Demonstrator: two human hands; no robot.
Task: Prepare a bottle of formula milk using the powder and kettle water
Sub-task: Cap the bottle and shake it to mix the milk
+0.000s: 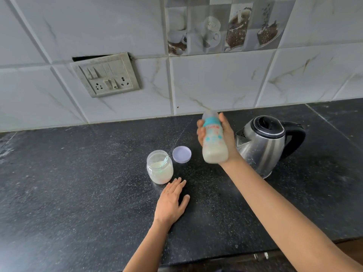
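My right hand (pixel 228 137) grips a baby bottle (pixel 214 144) with a teal collar, held above the counter and blurred; milky liquid fills its lower part. My left hand (pixel 172 201) rests flat on the black counter (pixel 78 183), fingers straight, just in front of an open clear jar of white powder (pixel 160 169) with a teal scoop inside. The jar's pale purple lid (pixel 181 154) lies upturned beside it. A steel kettle (pixel 263 146) with a black lid and handle stands to the right of the bottle.
A tiled wall runs behind the counter, with a switch and socket plate (pixel 107 75) at the left. The counter's front edge is near the bottom right, above a dark cabinet with a metal fitting (pixel 260 256).
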